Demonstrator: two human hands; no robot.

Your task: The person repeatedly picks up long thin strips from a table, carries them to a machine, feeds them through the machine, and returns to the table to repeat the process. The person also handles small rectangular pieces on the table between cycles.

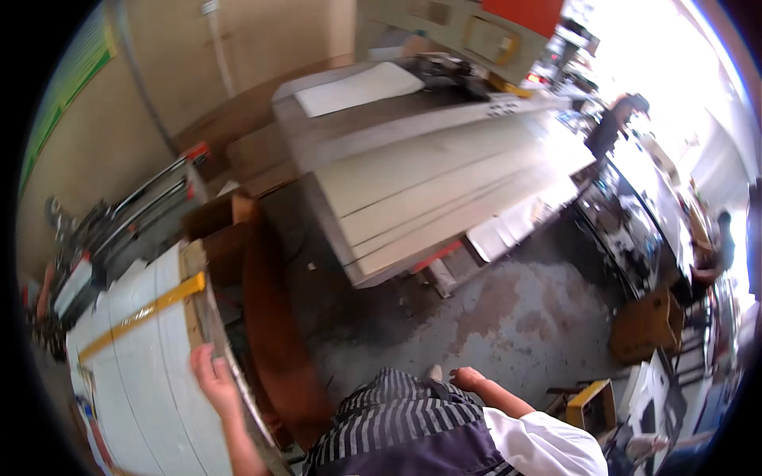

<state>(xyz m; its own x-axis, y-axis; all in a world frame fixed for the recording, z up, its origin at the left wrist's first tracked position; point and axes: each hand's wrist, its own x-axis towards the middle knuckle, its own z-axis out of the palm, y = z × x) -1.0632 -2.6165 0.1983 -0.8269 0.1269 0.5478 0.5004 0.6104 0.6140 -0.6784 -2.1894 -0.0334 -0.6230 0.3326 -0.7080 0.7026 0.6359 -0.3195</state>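
Note:
My left hand [213, 379] is at the inner edge of a white-covered worktop [139, 349] on the left, its fingers parted and no object visible in them. Near those fingers, a strip of yellow tape [147, 316] runs across the white surface to the worktop's edge. My right hand [470, 379] hangs in front of my waist at the right, above the floor. Its fingers are loosely bent, slightly apart, and no held object shows. Motion blur softens both hands.
Ahead stands a large machine table [444, 178] with pale panels and a white sheet [361, 89]. A brown curved board [274, 341] rises beside the worktop. At right are a cardboard box [647, 325], a yellow-edged box [591, 404] and a person [611, 127] farther off.

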